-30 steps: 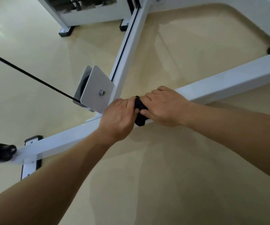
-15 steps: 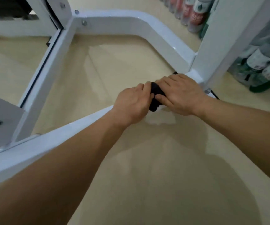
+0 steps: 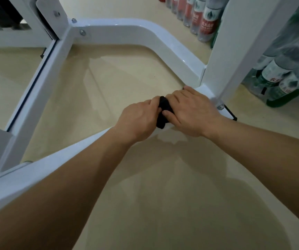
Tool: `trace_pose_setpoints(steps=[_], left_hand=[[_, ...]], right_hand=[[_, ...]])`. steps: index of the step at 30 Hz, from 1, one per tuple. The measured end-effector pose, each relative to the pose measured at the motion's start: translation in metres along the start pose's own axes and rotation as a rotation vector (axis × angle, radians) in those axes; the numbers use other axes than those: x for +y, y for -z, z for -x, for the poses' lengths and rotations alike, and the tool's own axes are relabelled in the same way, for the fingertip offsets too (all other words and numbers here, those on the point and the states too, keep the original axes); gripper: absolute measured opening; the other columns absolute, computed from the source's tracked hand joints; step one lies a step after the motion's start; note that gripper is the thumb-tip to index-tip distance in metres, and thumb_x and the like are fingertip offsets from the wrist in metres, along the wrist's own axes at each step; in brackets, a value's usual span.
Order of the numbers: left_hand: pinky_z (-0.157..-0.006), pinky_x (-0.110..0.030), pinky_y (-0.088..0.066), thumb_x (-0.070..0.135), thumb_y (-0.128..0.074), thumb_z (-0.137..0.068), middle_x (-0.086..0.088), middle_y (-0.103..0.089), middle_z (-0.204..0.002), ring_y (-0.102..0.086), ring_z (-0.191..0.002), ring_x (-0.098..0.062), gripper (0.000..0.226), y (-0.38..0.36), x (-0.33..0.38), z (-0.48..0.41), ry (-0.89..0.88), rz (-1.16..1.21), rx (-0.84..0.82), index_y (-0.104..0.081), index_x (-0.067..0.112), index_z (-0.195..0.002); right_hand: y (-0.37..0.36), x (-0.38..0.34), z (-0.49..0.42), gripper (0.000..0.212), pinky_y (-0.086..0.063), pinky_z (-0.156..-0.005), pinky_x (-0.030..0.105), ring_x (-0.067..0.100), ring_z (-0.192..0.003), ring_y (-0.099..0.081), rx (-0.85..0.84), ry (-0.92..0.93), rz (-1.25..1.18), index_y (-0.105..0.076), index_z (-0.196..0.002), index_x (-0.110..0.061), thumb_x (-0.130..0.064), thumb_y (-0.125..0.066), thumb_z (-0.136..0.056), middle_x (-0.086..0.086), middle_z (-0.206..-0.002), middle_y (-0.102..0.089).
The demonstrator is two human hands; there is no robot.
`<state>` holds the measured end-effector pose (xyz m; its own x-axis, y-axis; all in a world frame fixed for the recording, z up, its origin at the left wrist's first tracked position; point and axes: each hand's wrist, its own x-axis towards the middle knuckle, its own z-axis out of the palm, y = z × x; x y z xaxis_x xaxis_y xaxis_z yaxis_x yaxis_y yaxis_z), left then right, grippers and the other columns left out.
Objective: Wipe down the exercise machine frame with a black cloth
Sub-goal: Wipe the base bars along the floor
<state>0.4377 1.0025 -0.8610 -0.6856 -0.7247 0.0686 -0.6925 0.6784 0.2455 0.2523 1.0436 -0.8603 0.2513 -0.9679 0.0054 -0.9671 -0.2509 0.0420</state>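
Both forearms reach forward over the floor (image 3: 172, 204). The left hand (image 3: 137, 121) and right hand (image 3: 190, 112) sit side by side, fingers curled round a black cloth (image 3: 163, 112) bunched between them on the white frame (image 3: 58, 157), near its upright post. Beyond stand bottles (image 3: 204, 20).

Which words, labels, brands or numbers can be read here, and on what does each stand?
On the red-label bottles: white characters, too blurred to read.
On the green bottles: red characters on a white label, too blurred to read.
On the machine frame and the black cloth: no text visible.
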Motion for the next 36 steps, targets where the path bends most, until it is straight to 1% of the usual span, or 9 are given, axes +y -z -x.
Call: trace_pose_setpoints(steps=[4,8,11,15,20,22,26,31,36], left_hand=[[-0.072,-0.039,-0.042,0.026,-0.043,-0.103,-0.01,-0.063,-0.118,-0.061,-0.097,-0.031,0.037,-0.011,0.03,-0.06,0.01,0.093,-0.118,-0.041,0.012,-0.137],[-0.071,-0.035,-0.033,0.026,-0.052,-0.1,-0.012,-0.065,-0.114,-0.055,-0.086,-0.027,0.041,-0.01,0.035,-0.077,0.006,0.104,-0.184,-0.041,0.008,-0.135],[-0.07,-0.037,-0.036,0.031,-0.042,-0.104,-0.012,-0.066,-0.117,-0.061,-0.096,-0.034,0.041,-0.006,0.026,-0.054,-0.001,0.061,-0.129,-0.041,0.008,-0.137],[-0.066,-0.041,-0.043,0.03,-0.034,-0.106,-0.011,-0.068,-0.101,-0.062,-0.081,-0.034,0.032,0.011,-0.005,0.002,0.007,0.032,-0.112,-0.048,0.005,-0.121],[-0.063,-0.037,-0.027,0.029,-0.025,-0.094,-0.011,-0.064,-0.083,-0.055,-0.07,-0.035,0.044,0.042,-0.051,0.104,0.083,-0.255,-0.053,-0.057,0.003,-0.105],[-0.067,-0.037,-0.025,0.028,-0.021,-0.088,-0.013,-0.064,-0.086,-0.054,-0.073,-0.034,0.051,0.05,-0.065,0.142,0.169,-0.342,-0.071,-0.06,0.003,-0.108],[-0.073,-0.043,-0.036,0.021,-0.041,-0.093,-0.014,-0.067,-0.092,-0.057,-0.082,-0.037,0.035,0.068,-0.099,0.216,0.336,-0.435,-0.06,-0.062,0.003,-0.115],[-0.083,-0.043,-0.048,0.014,-0.052,-0.097,-0.007,-0.069,-0.125,-0.063,-0.103,-0.033,0.041,0.074,-0.118,0.286,0.374,-0.435,0.038,-0.058,0.005,-0.136],[-0.091,-0.04,-0.052,0.013,-0.061,-0.093,-0.005,-0.07,-0.125,-0.065,-0.11,-0.03,0.033,0.058,-0.122,0.307,0.389,-0.329,0.235,-0.067,0.007,-0.125]], right_hand=[[0.005,0.027,0.013,0.05,-0.036,-0.105,0.04,0.028,-0.108,-0.055,0.061,-0.164,0.036,-0.047,-0.13,-0.009,-0.043,-0.026,-0.1,0.012,-0.119,-0.061],[0.008,0.028,0.013,0.06,-0.035,-0.107,0.044,0.035,-0.119,-0.051,0.04,-0.184,-0.007,-0.028,-0.151,-0.003,-0.032,-0.036,-0.099,0.02,-0.13,-0.056],[0.009,0.016,0.014,0.053,-0.033,-0.107,0.042,0.032,-0.12,-0.048,0.065,-0.139,-0.124,-0.039,-0.143,-0.006,-0.03,-0.036,-0.096,0.016,-0.134,-0.054],[0.011,-0.032,-0.004,0.044,-0.033,-0.104,0.04,0.029,-0.102,-0.053,0.05,-0.007,-0.241,-0.05,-0.124,-0.007,-0.033,-0.035,-0.092,0.013,-0.117,-0.064],[0.011,-0.131,-0.034,0.033,-0.038,-0.083,0.038,0.023,-0.078,-0.04,0.013,0.175,-0.303,-0.048,-0.103,-0.013,-0.04,-0.037,-0.087,0.01,-0.098,-0.063],[0.013,-0.172,-0.045,0.03,-0.035,-0.074,0.037,0.025,-0.077,-0.043,0.008,0.255,-0.313,-0.048,-0.103,-0.013,-0.039,-0.04,-0.088,0.01,-0.098,-0.063],[0.019,-0.251,-0.063,0.032,-0.032,-0.067,0.035,0.029,-0.084,-0.053,-0.01,0.353,-0.392,-0.051,-0.107,-0.012,-0.038,-0.042,-0.091,0.01,-0.101,-0.064],[0.029,-0.298,-0.069,0.032,-0.038,-0.066,0.036,0.024,-0.078,-0.045,-0.052,0.463,-0.431,-0.052,-0.112,-0.014,-0.036,-0.041,-0.09,0.009,-0.099,-0.065],[0.01,-0.293,-0.04,0.044,-0.056,-0.078,0.042,0.033,-0.105,-0.064,0.175,0.531,-0.489,-0.06,-0.129,-0.007,-0.023,-0.055,-0.089,0.013,-0.124,-0.066]])
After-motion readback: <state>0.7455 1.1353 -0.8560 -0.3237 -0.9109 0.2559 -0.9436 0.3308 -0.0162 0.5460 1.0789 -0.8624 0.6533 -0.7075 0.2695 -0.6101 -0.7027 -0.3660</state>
